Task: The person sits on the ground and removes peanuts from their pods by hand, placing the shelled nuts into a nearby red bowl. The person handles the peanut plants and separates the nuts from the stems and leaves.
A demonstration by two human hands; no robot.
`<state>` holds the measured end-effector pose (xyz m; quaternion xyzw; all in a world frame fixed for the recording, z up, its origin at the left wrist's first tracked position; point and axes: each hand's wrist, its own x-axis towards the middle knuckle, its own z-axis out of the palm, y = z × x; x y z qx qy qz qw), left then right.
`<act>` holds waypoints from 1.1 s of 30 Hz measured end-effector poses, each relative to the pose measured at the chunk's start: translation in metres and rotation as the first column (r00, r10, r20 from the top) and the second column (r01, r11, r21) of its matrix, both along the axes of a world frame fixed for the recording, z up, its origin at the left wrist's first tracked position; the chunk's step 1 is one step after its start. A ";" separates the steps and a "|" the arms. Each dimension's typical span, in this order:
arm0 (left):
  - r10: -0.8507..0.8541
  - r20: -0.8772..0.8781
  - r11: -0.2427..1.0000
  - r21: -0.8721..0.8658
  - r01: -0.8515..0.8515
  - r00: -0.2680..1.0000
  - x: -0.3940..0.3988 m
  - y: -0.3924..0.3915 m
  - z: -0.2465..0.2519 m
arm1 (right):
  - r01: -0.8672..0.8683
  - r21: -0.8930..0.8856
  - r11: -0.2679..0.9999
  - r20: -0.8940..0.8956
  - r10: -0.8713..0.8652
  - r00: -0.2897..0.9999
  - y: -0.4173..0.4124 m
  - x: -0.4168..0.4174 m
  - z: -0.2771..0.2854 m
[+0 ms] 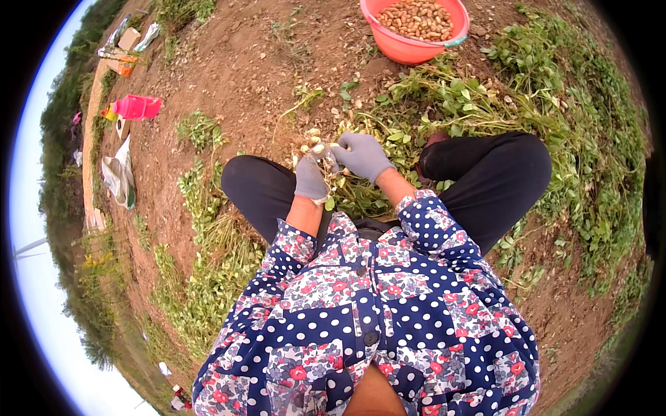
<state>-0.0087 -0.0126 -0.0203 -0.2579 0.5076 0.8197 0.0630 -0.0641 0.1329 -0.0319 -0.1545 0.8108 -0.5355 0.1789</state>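
Observation:
Both of my hands wear grey gloves and meet between my bent knees. My left hand [312, 177] is closed around the stems of a peanut plant, whose roots carry several pale pods [314, 136]. My right hand [361, 155] touches the same cluster from the right, thumb and fingers at the pods; whether a pod is between them is hidden. Beyond my hands, at the top, a red plastic basin [406, 51] with a green handle part holds many picked peanuts [416, 21]. Leafy peanut plants [359, 200] lie under and beside my hands.
Uprooted peanut plants [577, 130] are heaped along the right, and more greenery [213, 291] lies at the left. Bare brown soil [234, 67] stretches ahead. Farther left are a pink container [138, 107], a white sack [118, 177] and cardboard boxes [129, 39].

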 end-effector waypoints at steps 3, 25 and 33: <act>-0.171 -0.112 0.985 0.000 0.173 0.979 0.018 0.014 0.009 | 0.193 0.342 0.920 -0.002 -0.205 0.979 0.001 0.002 -0.054; -0.319 0.016 0.927 0.214 0.309 0.948 0.010 0.034 0.035 | 0.579 -0.699 0.419 0.369 -0.482 0.795 0.127 -0.158 0.085; -0.500 -0.202 0.816 0.215 0.536 0.842 0.009 0.043 0.044 | 0.498 -0.510 0.701 0.572 -0.156 0.805 0.087 -0.001 0.056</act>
